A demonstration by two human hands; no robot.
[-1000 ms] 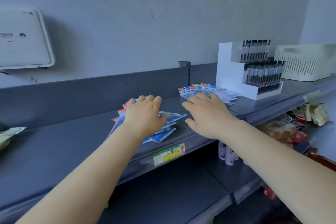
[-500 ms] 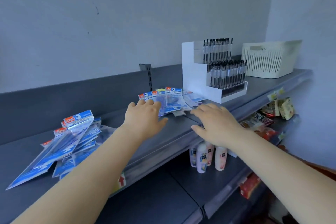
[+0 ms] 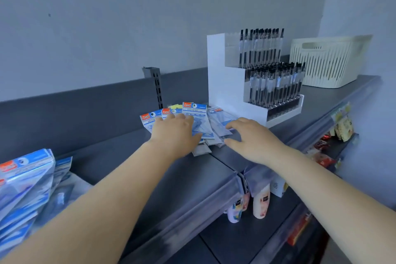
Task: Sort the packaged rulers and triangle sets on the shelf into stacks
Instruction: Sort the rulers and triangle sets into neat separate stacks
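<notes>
A fanned pile of blue-and-white geometric set packages with orange labels lies on the grey shelf beside the pen display. My left hand lies flat on the pile's left part, fingers straight. My right hand hovers at the pile's right edge with fingers spread, fingertips at a clear package. A second heap of long blue ruler packages lies at the far left of the shelf.
A white stepped display of black pens stands right behind the pile. A cream slotted basket sits further right. Small bottles and snack packs fill the lower shelves. A slotted upright rises at the back wall.
Both hands have left the left heap of ruler packages and moved right and forward to the pile by the pen display; my left hand now lies on it.
</notes>
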